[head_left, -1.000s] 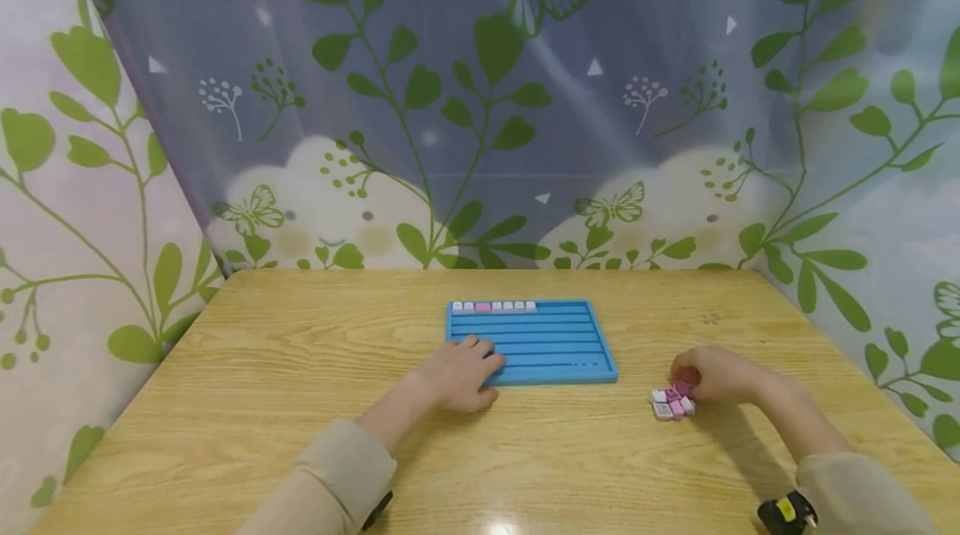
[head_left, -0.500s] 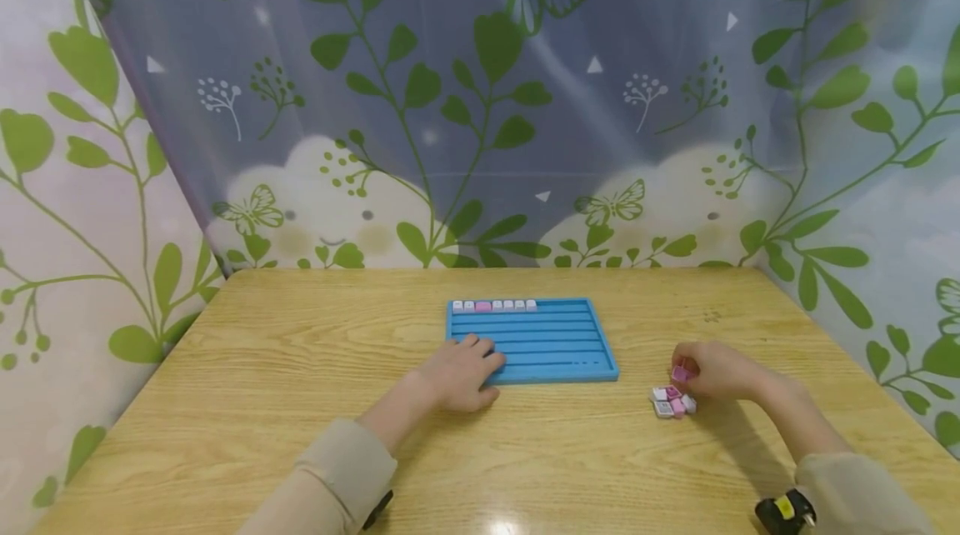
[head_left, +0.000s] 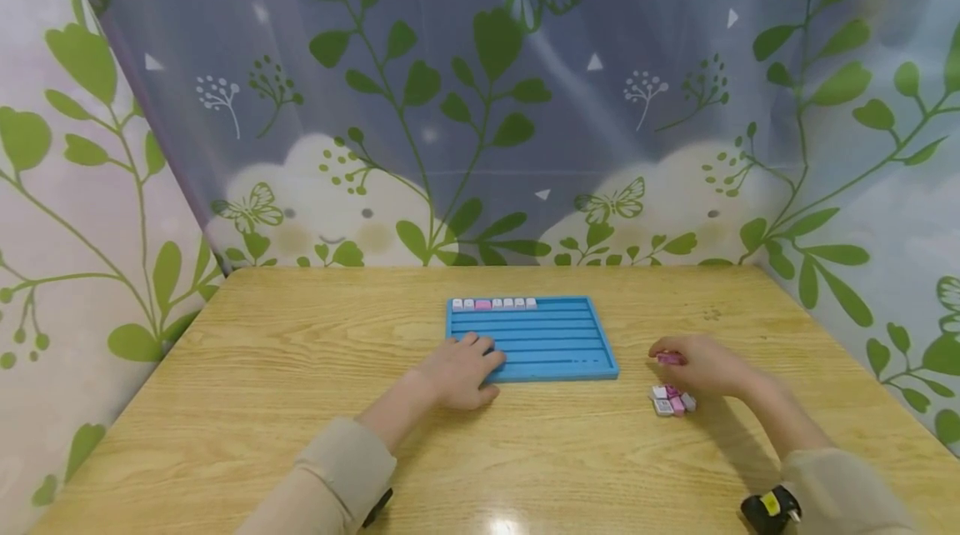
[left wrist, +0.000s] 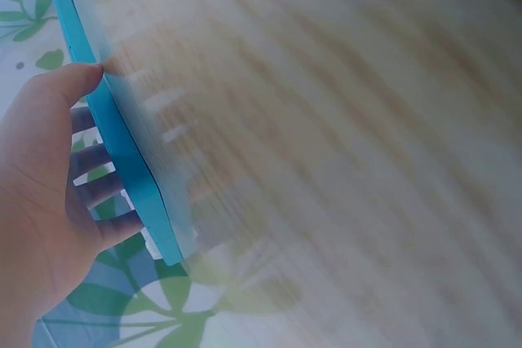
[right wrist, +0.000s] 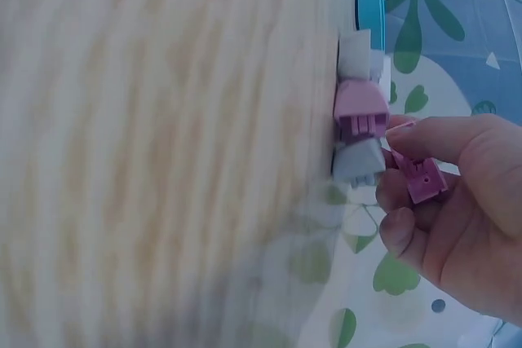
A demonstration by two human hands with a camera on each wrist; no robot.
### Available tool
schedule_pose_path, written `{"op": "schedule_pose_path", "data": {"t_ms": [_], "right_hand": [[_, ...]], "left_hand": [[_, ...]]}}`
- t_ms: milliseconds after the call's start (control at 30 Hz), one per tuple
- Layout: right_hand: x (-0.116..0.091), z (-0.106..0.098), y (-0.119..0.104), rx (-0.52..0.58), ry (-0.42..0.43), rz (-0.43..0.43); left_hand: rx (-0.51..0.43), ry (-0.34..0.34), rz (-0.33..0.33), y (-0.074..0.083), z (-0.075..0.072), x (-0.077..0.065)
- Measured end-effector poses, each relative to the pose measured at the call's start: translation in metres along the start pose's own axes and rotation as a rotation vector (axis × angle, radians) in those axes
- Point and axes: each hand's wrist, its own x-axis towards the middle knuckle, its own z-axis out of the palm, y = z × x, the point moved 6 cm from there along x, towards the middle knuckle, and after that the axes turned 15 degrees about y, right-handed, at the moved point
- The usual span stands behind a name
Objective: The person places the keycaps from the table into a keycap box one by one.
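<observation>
In the head view the left hand [head_left: 459,372], fingers extended, hides the near-left corner of the blue rectangular ridged tray [head_left: 555,345], in the left wrist view the tray's interior is obscured, and in the right wrist view the right hand [right wrist: 485,205] pinches a magenta plastic keycap [right wrist: 426,182], partly finger-covered, near clustered pink-and-white keycaps [right wrist: 361,100].

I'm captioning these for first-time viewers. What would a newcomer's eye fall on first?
Probably the blue tray on the table, with white and pink keycaps along its far edge and the left hand at its near left corner. Right of the tray, the right hand holds at least one pink keycap near a keycap cluster. Behind hangs a leafy backdrop.
</observation>
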Motion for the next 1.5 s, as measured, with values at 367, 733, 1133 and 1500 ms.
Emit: {"op": "schedule_pose_path", "data": {"t_ms": [367,733,1133,1500], "right_hand": [[0.012,0.011,-0.006,0.210,-0.047,0.078],[0.019,0.012,-0.017,0.370,0.015,0.100],[0.023,0.007,-0.027,0.483,0.085,0.233],[0.031,0.001,-0.036,0.394,0.221,0.143]], "left_hand": [[0.007,0.007,-0.007,-0.003,-0.004,0.001],[0.009,-0.008,-0.008,-0.002,-0.002,0.001],[0.018,-0.009,-0.002,-0.001,-0.002,0.000],[0.014,-0.016,-0.004,0.000,-0.001,0.000]]}}
